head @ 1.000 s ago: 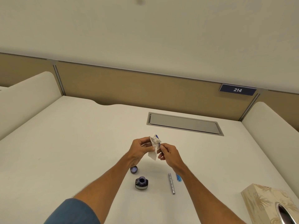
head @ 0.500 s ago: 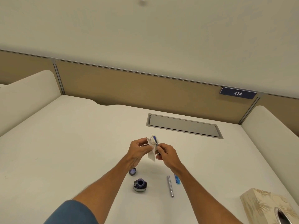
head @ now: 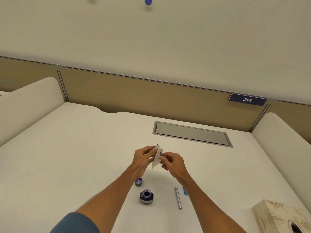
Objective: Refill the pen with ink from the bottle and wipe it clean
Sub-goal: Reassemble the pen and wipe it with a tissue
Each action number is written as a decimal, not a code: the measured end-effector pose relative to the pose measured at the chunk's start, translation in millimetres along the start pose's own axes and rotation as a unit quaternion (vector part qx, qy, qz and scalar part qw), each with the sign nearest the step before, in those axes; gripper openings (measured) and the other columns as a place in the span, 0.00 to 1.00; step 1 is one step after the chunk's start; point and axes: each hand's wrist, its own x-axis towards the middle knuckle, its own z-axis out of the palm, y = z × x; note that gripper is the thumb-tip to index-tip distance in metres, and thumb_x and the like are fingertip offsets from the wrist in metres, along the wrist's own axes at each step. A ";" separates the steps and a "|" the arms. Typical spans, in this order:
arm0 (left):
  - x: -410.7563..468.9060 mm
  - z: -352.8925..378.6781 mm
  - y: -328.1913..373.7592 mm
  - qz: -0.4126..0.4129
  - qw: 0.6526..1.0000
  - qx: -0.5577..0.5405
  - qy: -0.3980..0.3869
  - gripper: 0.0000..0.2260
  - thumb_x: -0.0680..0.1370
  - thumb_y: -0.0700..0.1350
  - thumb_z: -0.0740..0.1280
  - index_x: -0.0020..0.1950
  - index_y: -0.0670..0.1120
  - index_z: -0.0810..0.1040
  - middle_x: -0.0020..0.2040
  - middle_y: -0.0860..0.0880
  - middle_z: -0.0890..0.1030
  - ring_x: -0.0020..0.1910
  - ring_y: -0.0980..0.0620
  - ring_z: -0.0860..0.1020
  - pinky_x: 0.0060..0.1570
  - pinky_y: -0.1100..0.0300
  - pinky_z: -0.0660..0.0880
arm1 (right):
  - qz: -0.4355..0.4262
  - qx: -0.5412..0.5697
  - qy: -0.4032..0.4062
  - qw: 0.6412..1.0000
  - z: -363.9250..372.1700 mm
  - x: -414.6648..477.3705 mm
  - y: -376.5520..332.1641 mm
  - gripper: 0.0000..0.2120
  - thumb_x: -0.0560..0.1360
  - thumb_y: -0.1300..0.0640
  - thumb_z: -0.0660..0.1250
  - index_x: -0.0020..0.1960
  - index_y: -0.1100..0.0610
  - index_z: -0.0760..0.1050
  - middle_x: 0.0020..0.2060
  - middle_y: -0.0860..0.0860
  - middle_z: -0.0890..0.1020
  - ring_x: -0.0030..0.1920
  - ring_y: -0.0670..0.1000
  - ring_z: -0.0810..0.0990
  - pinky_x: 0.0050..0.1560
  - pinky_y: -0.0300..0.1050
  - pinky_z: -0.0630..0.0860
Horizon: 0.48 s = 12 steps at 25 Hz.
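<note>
A person wipes a pen part (head: 161, 153) with a crumpled tissue (head: 156, 158) above a pale surface (head: 67, 157). The left hand (head: 144, 157) pinches the tissue, its grip closed on the paper; the right hand (head: 173, 163) holds the small dark pen part, fingertips tight around it, its end pressed into the tissue. A blue stain shows at the tissue's top edge. Near the person, the ink bottle (head: 146, 197) stands open, its cap (head: 138, 181) lying just beside it. To the right lie a silver pen barrel (head: 178, 197) and, just beside it, a thin blue piece (head: 184, 190); a tissue box (head: 282, 216) sits at the far right corner. The risk from here appears plain: the uncapped bottle sits right under both forearms, and a lowered wrist could tip it and spill ink. The damp tissue could also smear the fingers.
</note>
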 end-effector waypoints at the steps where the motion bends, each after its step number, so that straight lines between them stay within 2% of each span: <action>1: 0.6 0.8 -0.1 -0.002 1.000 0.012 -0.001 0.10 0.77 0.39 0.67 0.56 0.35 0.81 0.47 0.41 0.84 0.41 0.49 0.83 0.42 0.57 0.80 | -0.001 -0.002 0.002 1.000 0.5 -0.5 -0.2 0.07 0.77 0.58 0.67 0.52 0.59 0.81 0.37 0.55 0.84 0.32 0.47 0.80 0.36 0.35 0.78; 4: 4.6 0.1 -1.0 -0.005 0.996 0.082 0.013 0.09 0.77 0.43 0.69 0.53 0.38 0.82 0.47 0.42 0.83 0.43 0.47 0.80 0.48 0.51 0.78 | -0.009 -0.016 -0.005 1.000 -1.0 -2.5 -1.4 0.06 0.76 0.58 0.67 0.50 0.59 0.82 0.37 0.55 0.85 0.32 0.47 0.80 0.36 0.35 0.77; 8: 4.4 2.8 2.5 0.001 0.991 0.126 0.048 0.05 0.77 0.40 0.67 0.46 0.40 0.81 0.44 0.41 0.81 0.39 0.47 0.78 0.41 0.55 0.76 | -0.005 -0.021 -0.038 0.999 0.7 -6.9 -5.1 0.07 0.77 0.58 0.67 0.50 0.60 0.81 0.35 0.53 0.84 0.32 0.47 0.80 0.34 0.33 0.75; 12: 6.1 6.4 4.8 0.013 0.988 0.132 0.077 0.05 0.77 0.41 0.67 0.44 0.42 0.82 0.44 0.41 0.82 0.41 0.45 0.78 0.44 0.51 0.77 | -0.009 -0.028 -0.001 1.000 5.3 -4.4 -8.2 0.05 0.73 0.57 0.72 0.47 0.57 0.81 0.34 0.52 0.84 0.30 0.46 0.81 0.37 0.41 0.80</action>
